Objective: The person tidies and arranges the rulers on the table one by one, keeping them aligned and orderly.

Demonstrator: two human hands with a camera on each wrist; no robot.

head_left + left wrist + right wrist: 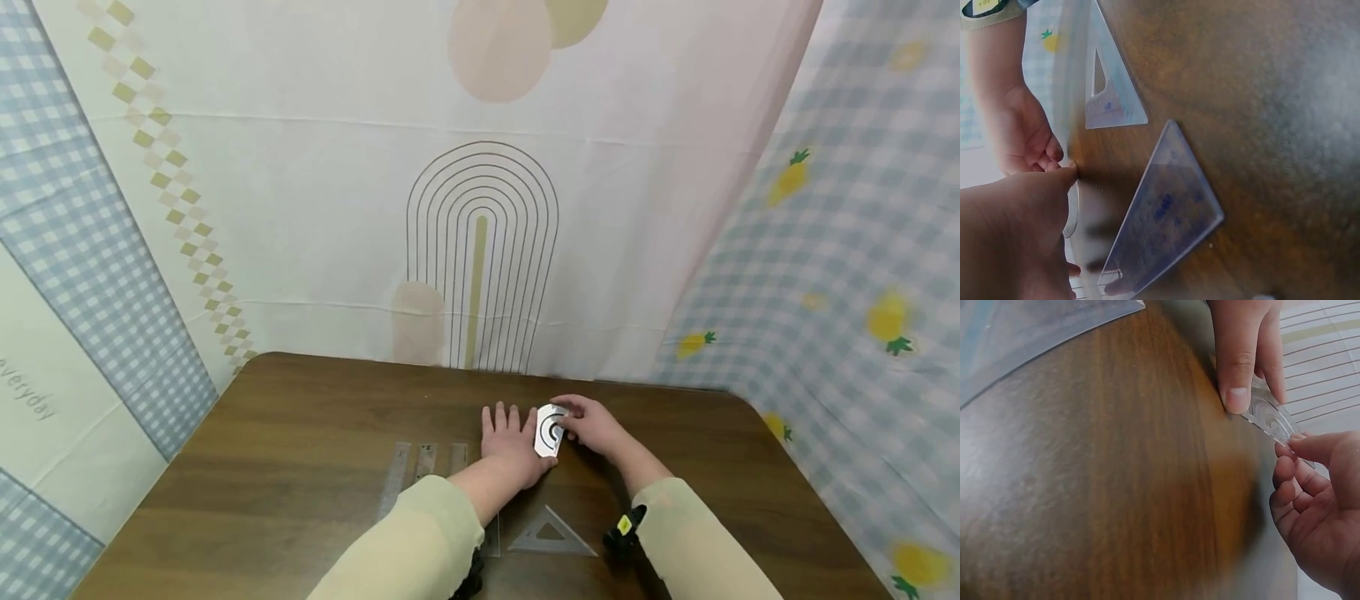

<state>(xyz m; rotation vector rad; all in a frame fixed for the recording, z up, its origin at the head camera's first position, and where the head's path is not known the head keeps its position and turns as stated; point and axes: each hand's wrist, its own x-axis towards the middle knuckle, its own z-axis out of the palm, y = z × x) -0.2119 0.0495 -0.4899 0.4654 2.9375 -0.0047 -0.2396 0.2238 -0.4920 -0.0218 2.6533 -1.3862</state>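
Note:
A small clear plastic protractor (551, 431) with a curved slot is held tilted off the brown table. My right hand (592, 425) pinches its right edge between thumb and fingers; the right wrist view shows this pinch on the protractor (1269, 419) closely. My left hand (512, 442) lies with fingers spread and straight, its index finger and thumb touching the protractor's left side and lower corner. Nearer me lies a clear set square (525, 540) with a triangular cutout. In the left wrist view a second, solid-looking clear triangle (1166, 194) lies close to the left hand.
Several clear straight rulers (393, 479) lie side by side left of the left forearm, partly covered by the sleeve. The wooden table (285, 433) ends at the back against a patterned cloth (330, 250). A checked cloth (787, 317) hangs at the right.

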